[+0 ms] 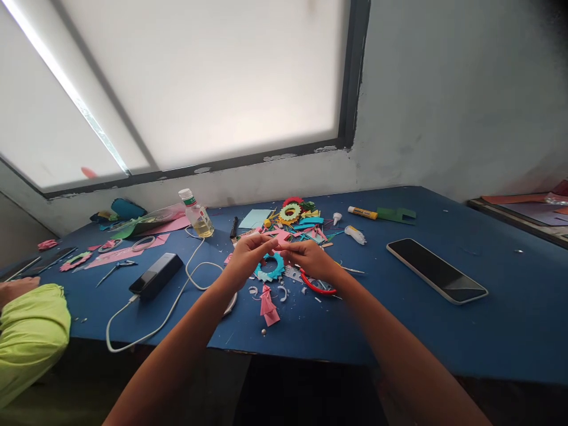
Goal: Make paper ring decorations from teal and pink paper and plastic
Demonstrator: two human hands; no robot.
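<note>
Fingers of my left hand point(252, 253) and my right hand point(310, 255) meet over the middle of the blue table, both pinching a small pink piece of paper point(283, 237). Its exact folds are partly hidden by the fingers. Below them lies a turquoise folded paper ring point(276, 273). A string of pink folded paper pieces point(268, 306) rests nearer the table's front edge. Under my right hand shows the red handle of what looks like scissors point(317, 286). A yellow paper ring point(290, 213) sits just beyond, among coloured paper strips point(310, 222).
A clear bottle point(200, 222) with white cap stands at the back left. A black power bank point(156, 276) trails a white cable point(189, 269). To the right lie a phone point(437, 271) and a glue stick point(362, 213). Another person's yellow-green sleeve point(35, 331) rests at far left.
</note>
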